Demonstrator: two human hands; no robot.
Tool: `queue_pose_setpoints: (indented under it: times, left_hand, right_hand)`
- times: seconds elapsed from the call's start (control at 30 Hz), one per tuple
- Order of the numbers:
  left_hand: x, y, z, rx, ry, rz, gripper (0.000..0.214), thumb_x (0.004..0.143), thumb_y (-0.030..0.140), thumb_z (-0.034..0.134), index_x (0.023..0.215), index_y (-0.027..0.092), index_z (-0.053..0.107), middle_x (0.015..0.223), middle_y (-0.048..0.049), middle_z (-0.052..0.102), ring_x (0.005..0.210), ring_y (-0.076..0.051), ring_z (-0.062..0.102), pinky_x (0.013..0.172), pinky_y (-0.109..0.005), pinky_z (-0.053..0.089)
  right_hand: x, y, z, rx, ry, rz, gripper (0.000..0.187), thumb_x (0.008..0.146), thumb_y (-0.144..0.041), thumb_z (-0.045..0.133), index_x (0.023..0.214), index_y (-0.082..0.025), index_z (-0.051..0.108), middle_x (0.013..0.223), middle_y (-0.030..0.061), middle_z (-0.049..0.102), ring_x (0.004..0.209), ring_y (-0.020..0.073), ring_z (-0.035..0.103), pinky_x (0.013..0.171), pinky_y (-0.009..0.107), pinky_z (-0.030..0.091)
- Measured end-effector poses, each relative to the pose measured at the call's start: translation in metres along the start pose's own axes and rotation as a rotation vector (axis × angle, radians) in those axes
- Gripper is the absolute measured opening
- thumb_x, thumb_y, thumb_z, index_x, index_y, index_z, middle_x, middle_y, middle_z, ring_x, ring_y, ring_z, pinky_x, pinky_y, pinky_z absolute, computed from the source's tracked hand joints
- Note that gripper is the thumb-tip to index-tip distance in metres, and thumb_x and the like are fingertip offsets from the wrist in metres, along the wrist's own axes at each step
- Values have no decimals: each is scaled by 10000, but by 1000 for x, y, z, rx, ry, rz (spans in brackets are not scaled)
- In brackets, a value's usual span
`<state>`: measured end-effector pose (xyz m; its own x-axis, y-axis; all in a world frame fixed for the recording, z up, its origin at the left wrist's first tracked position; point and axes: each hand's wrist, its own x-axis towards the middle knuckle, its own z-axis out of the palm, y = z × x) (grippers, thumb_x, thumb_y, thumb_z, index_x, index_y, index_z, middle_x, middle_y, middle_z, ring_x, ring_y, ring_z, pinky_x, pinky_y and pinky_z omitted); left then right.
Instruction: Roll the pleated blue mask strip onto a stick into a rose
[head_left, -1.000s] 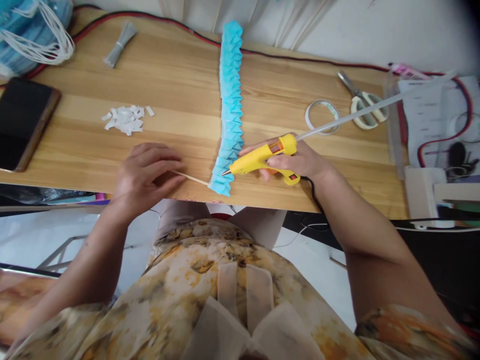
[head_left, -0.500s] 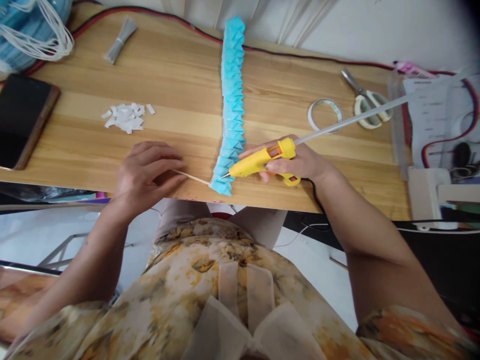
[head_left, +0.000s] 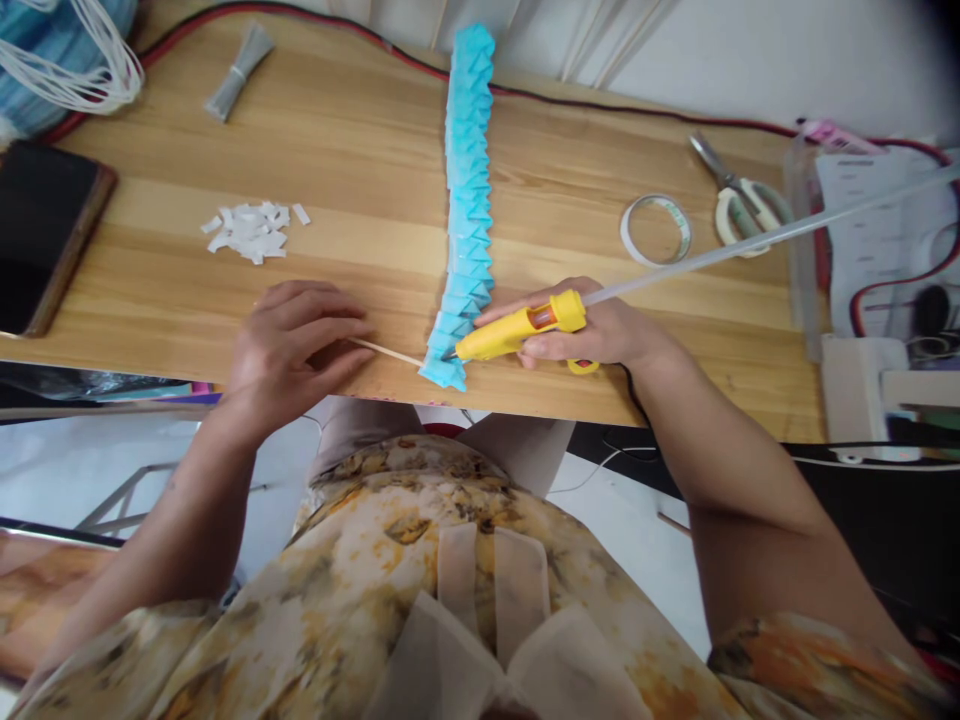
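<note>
A long strip of folded blue paper (head_left: 467, 180) runs from the table's far edge to its near edge. My right hand (head_left: 600, 330) is closed round a yellow glue gun (head_left: 517, 330), whose tip touches the strip's near end. A clear glue stick (head_left: 765, 238) juts from the gun's back toward the right. My left hand (head_left: 289, 345) lies curled on the wooden table (head_left: 360, 150), pinching a thin wooden skewer (head_left: 386, 351) that reaches under the blue strip's near end.
A pile of white paper scraps (head_left: 251, 227) lies left of the strip. A dark phone (head_left: 45, 230) sits at the far left. A tape roll (head_left: 655, 230) and scissors (head_left: 739, 200) lie to the right, with boxes and red cable beyond.
My right hand has lowered the glue gun and pushed its tip left until it meets the strip's near end. My left hand and the skewer have stayed put.
</note>
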<state>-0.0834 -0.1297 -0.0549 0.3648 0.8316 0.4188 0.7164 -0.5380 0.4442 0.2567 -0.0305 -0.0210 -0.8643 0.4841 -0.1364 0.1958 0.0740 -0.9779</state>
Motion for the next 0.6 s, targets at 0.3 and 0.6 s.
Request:
queue_pose_setpoints:
  times: [0.3, 0.6]
  left_hand:
    - [-2, -2, 2, -55, 31, 30, 109, 958, 342, 722, 1053, 296, 748, 1105, -51, 775, 1077, -302, 711, 947, -538, 582]
    - [-6, -1, 2, 148, 205, -30, 145, 1016, 265, 608, 902, 235, 694, 911, -39, 758, 808, -213, 677, 711, -415, 544]
  right_hand:
    - [1, -4, 1, -37, -1, 83, 345, 861, -444, 755, 1108, -205, 784, 721, -15, 712, 626, 126, 645, 561, 231, 476]
    - [3, 3, 2, -93, 17, 28, 362, 861, -480, 738, 1056, -180, 792, 654, -15, 697, 619, 144, 620, 594, 265, 458]
